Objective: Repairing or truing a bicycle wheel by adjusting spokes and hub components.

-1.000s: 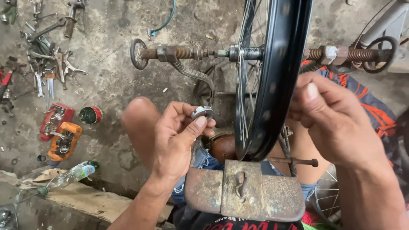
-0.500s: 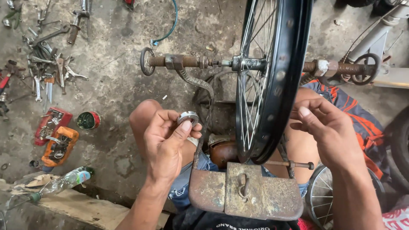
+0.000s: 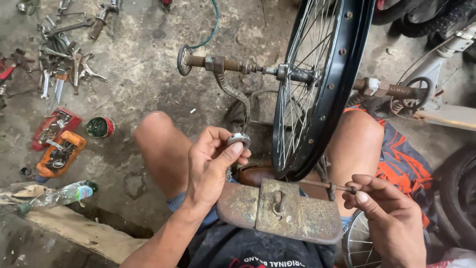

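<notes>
The small metal ring point(image 3: 239, 139), a bearing cone or nut by its look, sits pinched between the thumb and fingertips of the left hand point(image 3: 213, 164), raised just left of the black wheel rim point(image 3: 331, 94). The rim stands upright in a rusty truing stand point(image 3: 280, 208), its hub carried on the threaded axle point(image 3: 225, 64) that spans the stand's arms.

The step in hand appears to be inspection or fitting of the ring while the wheel is mounted. The next move likely calls for a steady, aligned approach to the threaded part, since a cocked ring would bind on the threads.

Left hand: fingers curled narrow, closed on the ring, thumb pad pressing its outer face. Right hand point(image 3: 386, 218): fingers drawn together around the end of the thin threaded rod point(image 3: 325, 184) that projects from the base of the stand, just below the rim.

Outward, on the concrete floor point(image 3: 148, 64): scattered wrenches point(image 3: 59, 69), a red and orange tool tray point(image 3: 57, 141), a small green tin point(image 3: 99, 127) and a plastic bottle point(image 3: 62, 193) on a wooden plank.
</notes>
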